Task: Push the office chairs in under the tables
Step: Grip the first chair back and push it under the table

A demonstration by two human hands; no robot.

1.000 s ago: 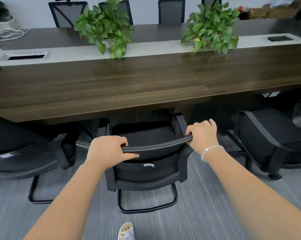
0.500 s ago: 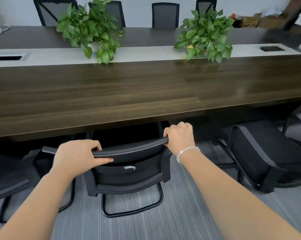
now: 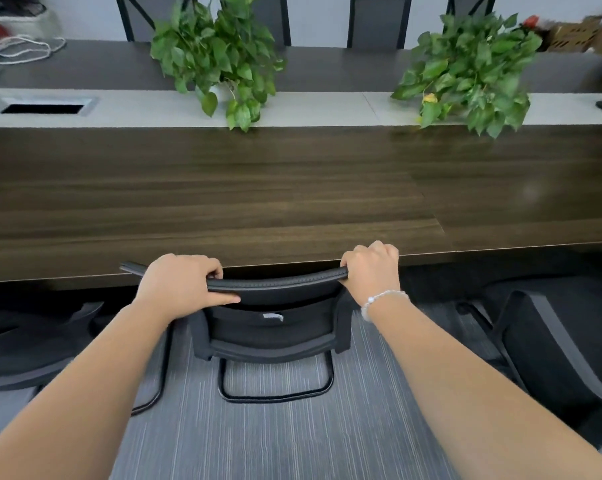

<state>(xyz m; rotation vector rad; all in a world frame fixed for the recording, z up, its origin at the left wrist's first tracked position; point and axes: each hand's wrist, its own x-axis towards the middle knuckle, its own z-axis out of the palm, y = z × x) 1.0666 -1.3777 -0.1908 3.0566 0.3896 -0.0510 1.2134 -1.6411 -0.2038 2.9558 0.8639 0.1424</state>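
Observation:
A black office chair [image 3: 272,327] with a sled base stands right in front of me. Its seat is hidden under the dark wooden conference table [image 3: 223,202], and the top rail of its backrest lies at the table's near edge. My left hand [image 3: 182,284] grips the left part of that top rail. My right hand [image 3: 372,268], with a bead bracelet on the wrist, grips the rail's right end.
Another black chair [image 3: 562,348] stands out from the table at the right, and a third [image 3: 26,337] at the left sits partly under it. Two potted plants [image 3: 220,57] [image 3: 469,71] stand on the table's pale middle strip. More chairs line the far side. The floor is grey carpet.
The chair has moved forward until its seat went under the table and its back rail reached the table edge. Both hands kept their grip and I stepped closer.

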